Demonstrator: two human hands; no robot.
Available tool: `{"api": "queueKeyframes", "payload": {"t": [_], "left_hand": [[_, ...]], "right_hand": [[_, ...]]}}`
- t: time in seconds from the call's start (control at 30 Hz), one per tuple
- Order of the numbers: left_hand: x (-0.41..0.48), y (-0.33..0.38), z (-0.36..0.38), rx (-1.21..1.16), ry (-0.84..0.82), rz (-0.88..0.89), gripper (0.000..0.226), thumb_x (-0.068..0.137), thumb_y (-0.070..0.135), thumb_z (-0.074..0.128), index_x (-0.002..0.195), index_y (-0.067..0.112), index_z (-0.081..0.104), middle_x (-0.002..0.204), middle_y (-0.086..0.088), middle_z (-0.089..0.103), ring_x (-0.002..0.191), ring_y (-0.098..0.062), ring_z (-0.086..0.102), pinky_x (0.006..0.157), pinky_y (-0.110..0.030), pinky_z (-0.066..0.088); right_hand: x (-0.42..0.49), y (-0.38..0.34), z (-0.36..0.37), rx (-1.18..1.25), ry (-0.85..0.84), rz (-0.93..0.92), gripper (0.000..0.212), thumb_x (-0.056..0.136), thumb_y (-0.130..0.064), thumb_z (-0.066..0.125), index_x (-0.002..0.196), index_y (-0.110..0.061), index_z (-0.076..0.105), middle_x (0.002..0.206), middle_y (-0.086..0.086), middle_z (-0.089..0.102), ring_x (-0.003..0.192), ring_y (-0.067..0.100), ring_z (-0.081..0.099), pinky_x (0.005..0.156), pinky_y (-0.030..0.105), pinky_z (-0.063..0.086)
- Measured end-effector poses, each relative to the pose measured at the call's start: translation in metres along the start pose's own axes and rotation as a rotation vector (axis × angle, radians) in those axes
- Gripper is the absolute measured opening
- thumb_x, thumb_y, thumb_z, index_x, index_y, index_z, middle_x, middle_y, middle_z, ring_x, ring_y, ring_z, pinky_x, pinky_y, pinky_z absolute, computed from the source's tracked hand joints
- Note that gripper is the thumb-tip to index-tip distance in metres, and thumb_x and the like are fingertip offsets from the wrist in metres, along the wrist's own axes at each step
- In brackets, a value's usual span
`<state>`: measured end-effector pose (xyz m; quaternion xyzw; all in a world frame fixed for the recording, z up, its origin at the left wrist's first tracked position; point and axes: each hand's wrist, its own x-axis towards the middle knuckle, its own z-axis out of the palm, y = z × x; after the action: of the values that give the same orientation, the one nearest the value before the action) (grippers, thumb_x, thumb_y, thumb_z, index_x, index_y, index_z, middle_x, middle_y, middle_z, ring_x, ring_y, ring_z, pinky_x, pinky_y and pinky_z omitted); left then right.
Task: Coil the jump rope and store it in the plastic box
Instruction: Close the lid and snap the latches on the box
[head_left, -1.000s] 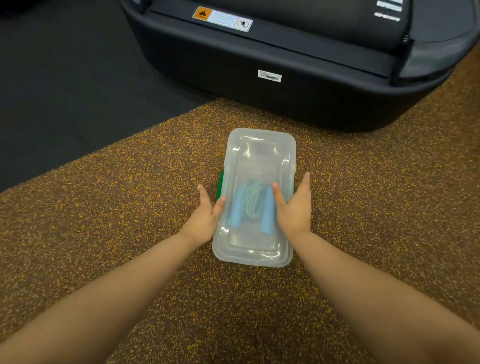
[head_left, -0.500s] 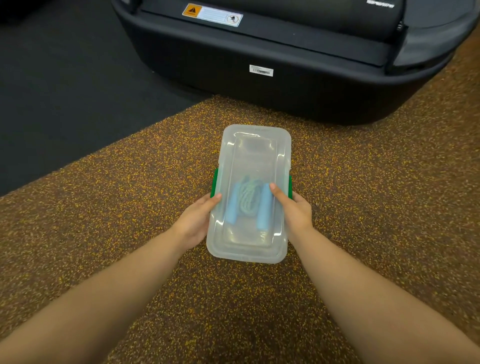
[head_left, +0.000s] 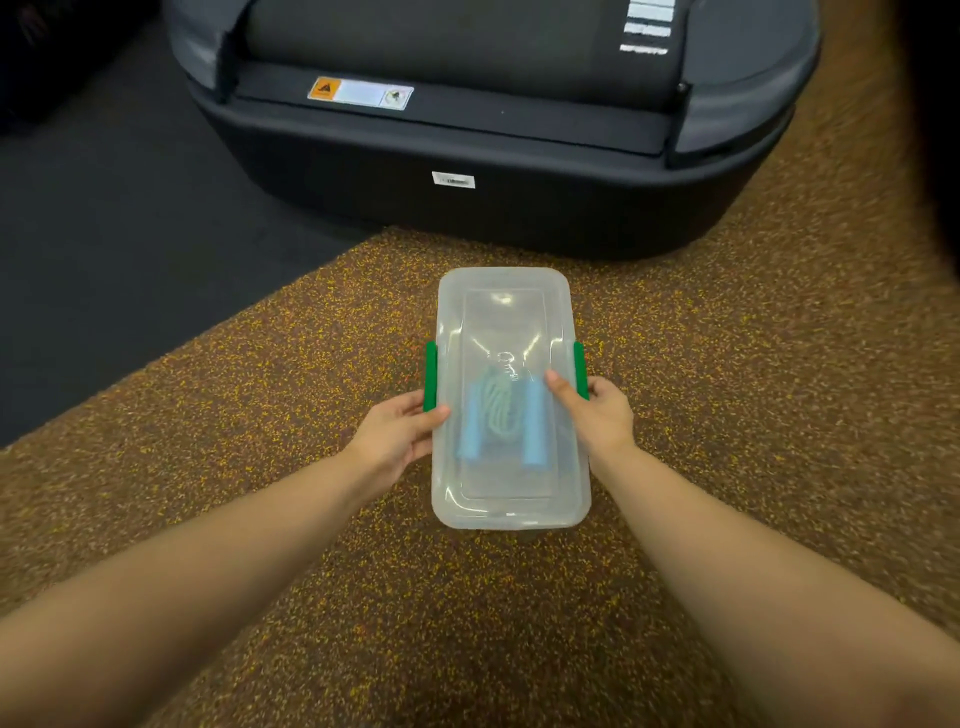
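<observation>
A clear plastic box (head_left: 506, 312) with its lid on lies on the speckled brown floor in front of me. Through the lid I see the coiled pale green jump rope (head_left: 500, 408) between its two blue handles. Green latches stand up on both long sides, the left latch (head_left: 430, 375) and the right latch (head_left: 580, 366). My left hand (head_left: 397, 435) grips the box's left side, thumb on the lid, fingers at the left latch. My right hand (head_left: 595, 413) grips the right side, thumb on the lid, fingers on the right latch.
A large black machine base (head_left: 467, 171) with a warning sticker (head_left: 359, 93) stands just beyond the box. Dark flooring (head_left: 104, 249) lies to the left of the brown speckled mat (head_left: 753, 364).
My open hands, which lay flat beside the lid, have closed around the box's sides. Both green latches now stand up against the lid edges.
</observation>
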<state>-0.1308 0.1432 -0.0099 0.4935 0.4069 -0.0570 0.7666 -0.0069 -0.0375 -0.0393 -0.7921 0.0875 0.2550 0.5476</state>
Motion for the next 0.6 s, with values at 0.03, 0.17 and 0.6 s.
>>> {"api": "queueKeyframes", "payload": {"t": [0.03,0.17,0.6], "left_hand": [[0.001,0.003,0.008,0.081,0.022,0.007,0.030,0.091,-0.001,0.053,0.121,0.004,0.052,0.114,-0.014,0.065,0.103,-0.027,0.065,0.085,-0.036,0.057],[0.011,0.007,0.050,0.723,0.150,0.083,0.032,0.093,0.016,0.052,0.119,-0.002,0.058,0.112,-0.016,0.066,0.102,-0.032,0.065,0.091,-0.044,0.052],[0.044,-0.026,0.127,1.035,0.493,0.180,0.035,0.097,0.005,0.030,0.129,-0.003,0.040,0.123,-0.022,0.047,0.112,-0.034,0.046,0.091,-0.035,0.041]], "right_hand": [[0.001,-0.004,-0.008,-0.038,0.006,-0.030,0.035,0.076,-0.047,0.071,0.086,-0.016,0.059,0.089,0.004,0.066,0.082,0.022,0.062,0.077,0.036,0.051],[0.012,-0.011,-0.034,-0.186,0.038,-0.114,0.032,0.088,-0.045,0.057,0.093,-0.014,0.054,0.085,0.004,0.057,0.077,0.020,0.054,0.058,0.028,0.037],[0.028,0.006,-0.052,-0.540,0.195,-0.143,0.035,0.100,-0.032,0.032,0.108,0.000,0.043,0.102,0.027,0.063,0.094,0.043,0.060,0.071,0.040,0.042]]}}
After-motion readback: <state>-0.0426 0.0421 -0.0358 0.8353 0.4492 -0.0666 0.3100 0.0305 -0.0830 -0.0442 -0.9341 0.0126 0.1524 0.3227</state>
